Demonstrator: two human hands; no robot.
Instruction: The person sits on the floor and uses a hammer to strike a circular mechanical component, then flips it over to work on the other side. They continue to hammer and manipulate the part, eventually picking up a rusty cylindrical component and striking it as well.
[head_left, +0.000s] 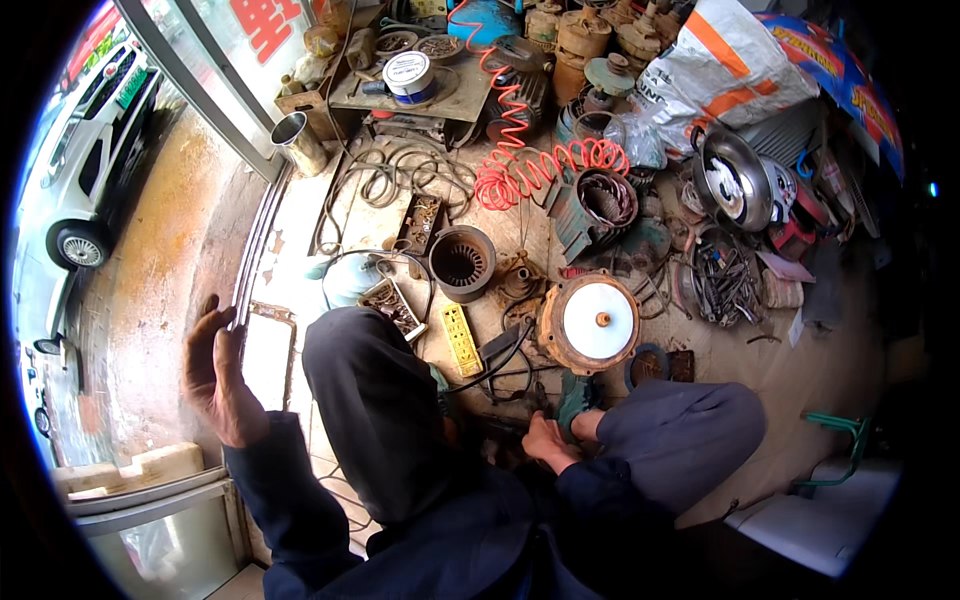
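Note:
My left hand is raised to the left of my knee, beside the door track. Its fingers are bent and drawn together at the tips; whether something thin is between them I cannot make out. My right hand is low between my legs, next to my right foot. Its fingers are closed at a dark, cluttered spot, and what they grip is too dark to name. Just ahead of it stands a rusty round motor end cover with a white disc. A yellow power strip and a motor stator lie farther left.
A coiled red air hose hangs over the far floor. Motor housings and a metal pan crowd the right. A metal cup stands by the doorway, and a small tray of parts lies beyond my left knee.

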